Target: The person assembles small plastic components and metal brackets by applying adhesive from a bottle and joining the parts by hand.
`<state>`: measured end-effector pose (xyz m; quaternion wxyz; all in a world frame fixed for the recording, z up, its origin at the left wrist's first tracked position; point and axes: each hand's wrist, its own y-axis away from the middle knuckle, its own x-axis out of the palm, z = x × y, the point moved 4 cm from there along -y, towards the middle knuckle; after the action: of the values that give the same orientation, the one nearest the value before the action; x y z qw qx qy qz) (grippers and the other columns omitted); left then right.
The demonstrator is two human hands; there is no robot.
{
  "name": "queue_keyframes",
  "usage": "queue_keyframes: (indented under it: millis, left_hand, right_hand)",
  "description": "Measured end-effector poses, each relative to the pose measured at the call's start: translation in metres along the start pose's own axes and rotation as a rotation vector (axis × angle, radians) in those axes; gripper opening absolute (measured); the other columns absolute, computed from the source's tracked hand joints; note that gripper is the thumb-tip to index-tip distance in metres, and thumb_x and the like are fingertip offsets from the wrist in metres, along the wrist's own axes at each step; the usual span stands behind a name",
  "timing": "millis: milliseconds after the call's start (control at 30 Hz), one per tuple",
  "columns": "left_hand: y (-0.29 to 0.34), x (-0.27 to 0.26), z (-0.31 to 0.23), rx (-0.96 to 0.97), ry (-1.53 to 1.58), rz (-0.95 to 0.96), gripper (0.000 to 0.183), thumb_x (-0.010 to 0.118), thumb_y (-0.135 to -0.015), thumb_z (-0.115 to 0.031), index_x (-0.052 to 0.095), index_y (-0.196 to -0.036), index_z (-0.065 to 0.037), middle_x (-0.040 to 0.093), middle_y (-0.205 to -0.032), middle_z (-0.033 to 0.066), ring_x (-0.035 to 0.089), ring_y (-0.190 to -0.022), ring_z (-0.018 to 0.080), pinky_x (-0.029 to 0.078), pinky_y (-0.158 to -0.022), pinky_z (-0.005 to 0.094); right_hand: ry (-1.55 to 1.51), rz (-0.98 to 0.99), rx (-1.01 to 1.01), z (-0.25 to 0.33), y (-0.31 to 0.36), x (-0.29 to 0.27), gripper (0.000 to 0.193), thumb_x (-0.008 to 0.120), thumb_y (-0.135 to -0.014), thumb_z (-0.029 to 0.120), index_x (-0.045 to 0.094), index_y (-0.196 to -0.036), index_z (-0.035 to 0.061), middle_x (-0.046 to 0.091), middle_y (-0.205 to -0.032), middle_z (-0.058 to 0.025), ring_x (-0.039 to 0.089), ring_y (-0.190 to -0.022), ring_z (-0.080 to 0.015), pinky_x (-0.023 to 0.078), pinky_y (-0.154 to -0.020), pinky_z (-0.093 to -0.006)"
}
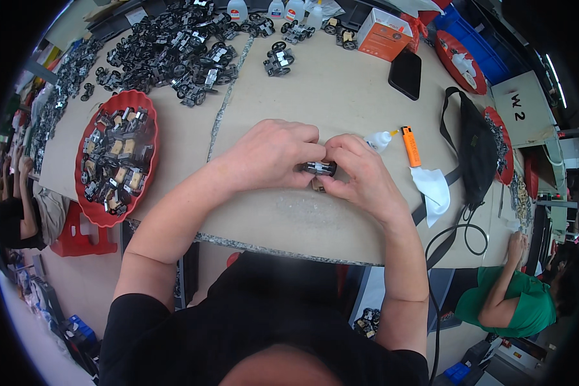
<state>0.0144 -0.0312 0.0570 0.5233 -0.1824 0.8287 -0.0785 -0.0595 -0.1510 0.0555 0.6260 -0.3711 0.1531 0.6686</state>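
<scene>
Both hands meet over the middle of the table around a small dark wheeled chassis, which has a tan part at its lower side. My left hand grips it from the left with bent fingers. From the right, my right hand pinches it between thumb and fingers. Much of the piece is hidden by the fingers. Just beyond my right hand lies a small white bottle with a yellow tip. An orange lighter-shaped object and a white cloth lie to its right.
At the left, a red scalloped tray holds grey-and-tan parts. A heap of wheeled chassis covers the back left. A phone, an orange box and a black bag with a cable lie right. A person in green works nearby.
</scene>
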Motion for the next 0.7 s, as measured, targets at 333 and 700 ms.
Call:
queue_keyframes:
  millis: [333,700]
  left_hand:
    - [0.009,0.011,0.010,0.053,0.275,-0.076,0.022,0.066,-0.057,-0.008,0.053,-0.073,-0.002,0.051,-0.071,0.0081,0.052,-0.068,0.0274,0.043,-0.062,0.0353]
    - [0.012,0.016,0.012,0.018,0.444,-0.040,0.020,0.065,-0.058,-0.003,0.052,-0.073,0.000,0.047,-0.068,0.0088,0.048,-0.063,0.0255,0.039,-0.053,0.0330]
  right_hand:
    - [-0.119,0.031,-0.077,-0.007,-0.005,0.011,0.021,0.065,-0.059,0.004,0.054,-0.078,0.0005,0.051,-0.084,-0.0065,0.048,-0.082,-0.0237,0.039,-0.075,-0.0323]
    - [-0.203,-0.012,-0.049,-0.012,-0.001,0.018,0.022,0.064,-0.058,0.003,0.052,-0.076,0.0025,0.051,-0.080,-0.0050,0.048,-0.077,-0.0221,0.036,-0.077,-0.0316]
